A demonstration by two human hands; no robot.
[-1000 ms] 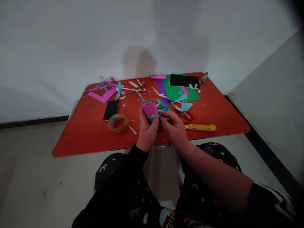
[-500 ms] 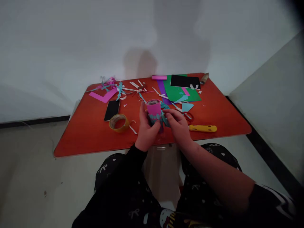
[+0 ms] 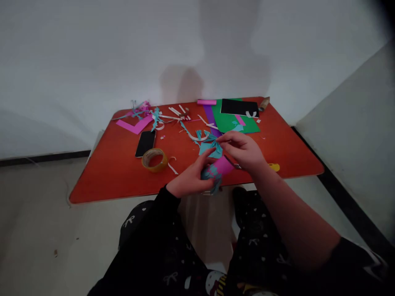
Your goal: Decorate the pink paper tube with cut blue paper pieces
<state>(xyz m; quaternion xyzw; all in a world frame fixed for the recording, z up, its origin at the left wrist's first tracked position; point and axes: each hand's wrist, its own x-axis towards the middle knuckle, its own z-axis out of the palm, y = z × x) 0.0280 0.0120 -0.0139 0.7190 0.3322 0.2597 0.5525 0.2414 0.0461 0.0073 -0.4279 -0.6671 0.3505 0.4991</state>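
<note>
Pink paper tube (image 3: 222, 166) has tipped from upright to lying sideways, lower centre frame. Left hand (image 3: 193, 177) pinches its teal-fringed end; right hand (image 3: 243, 149) pinches a teal fan piece (image 3: 212, 149) just above. Step looks like attaching trim; next needs alignment against the tube. Tape roll (image 3: 154, 159) sits left on the red table (image 3: 108, 164).

No legible text, label, brand, number or sign was recorded anywhere in the frame. The phone (image 3: 145, 143), left of centre on the red table (image 3: 108, 172), lay with a dark, blank screen. The tape roll (image 3: 153, 159) just below it showed no readable print. The coloured paper sheets (image 3: 234, 119) at upper centre right were plain. The small white patterns on the dark clothing (image 3: 173, 263) at the bottom were figures, not lettering.
</note>
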